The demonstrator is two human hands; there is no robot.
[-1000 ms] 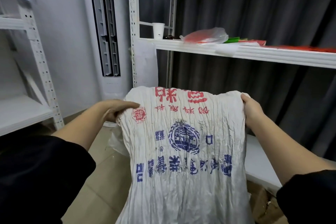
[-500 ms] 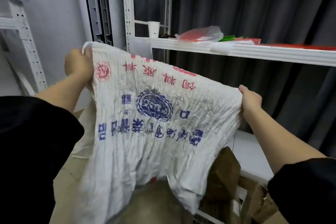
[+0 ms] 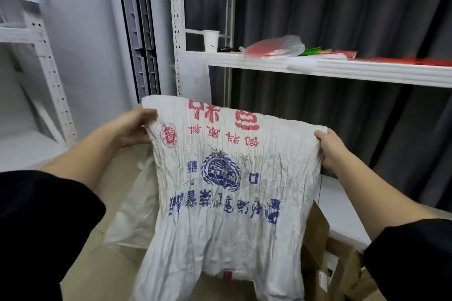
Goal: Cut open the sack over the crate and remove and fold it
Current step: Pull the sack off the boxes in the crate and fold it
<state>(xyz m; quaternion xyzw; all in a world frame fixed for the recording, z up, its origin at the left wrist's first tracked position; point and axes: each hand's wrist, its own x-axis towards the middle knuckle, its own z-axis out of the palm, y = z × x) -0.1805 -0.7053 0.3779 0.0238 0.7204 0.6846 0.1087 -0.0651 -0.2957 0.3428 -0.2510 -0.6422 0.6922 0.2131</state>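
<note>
Sack (image 3: 227,178) held up by its top corners.
We pinch one corner in each hand, left hand (image 3: 135,128) and right hand (image 3: 329,148); its length hangs straight below our fingers.

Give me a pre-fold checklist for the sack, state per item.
1. Left hand grips the top left corner of the printed woven sack: ok.
2. Right hand grips the top right corner: ok.
3. Top edge spread between the hands: ok, slightly tilted, left side higher.
4. Sack flat enough to fold: not ok, heavily creased, lower part bunched.
5. Bottom hem clear of the cardboard boxes below: cannot tell, hem overlaps them in view.
6. Sack clear of the white shelf behind it: ok.
</note>
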